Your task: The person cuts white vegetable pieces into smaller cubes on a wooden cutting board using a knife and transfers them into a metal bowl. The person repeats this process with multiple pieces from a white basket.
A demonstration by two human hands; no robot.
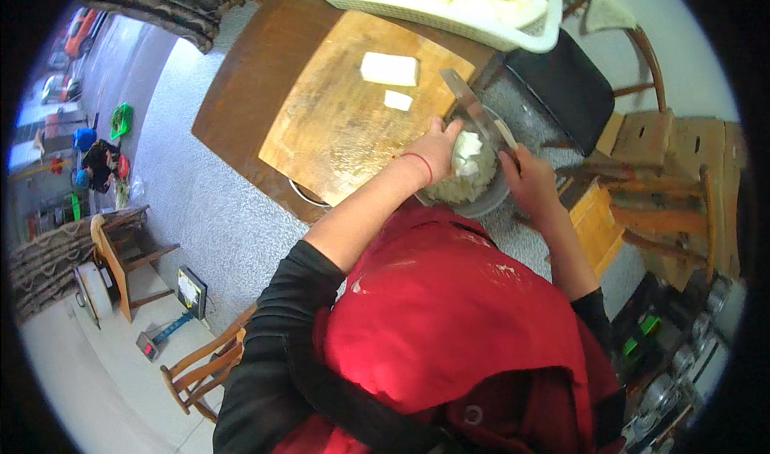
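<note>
My right hand (532, 180) grips the handle of a wide-bladed kitchen knife (475, 106), its blade slanting up and left over the board's right corner. My left hand (438, 150) is at the board's edge above a bowl (488, 204), fingers apart. White cut pieces (468, 152) are right beside those fingers; whether they touch the palm is hidden. Below them, pale shreds (460, 186) fill part of the bowl. On the wooden cutting board (337, 99) lie a larger white food block (390, 69) and a smaller white piece (398, 100).
A white plastic basket (421, 15) of pale slabs stands at the table's far side. The board rests on a brown wooden table (240, 93). A black container (559, 90) and wooden chairs (662, 219) are to the right. Another chair (204, 364) is at lower left.
</note>
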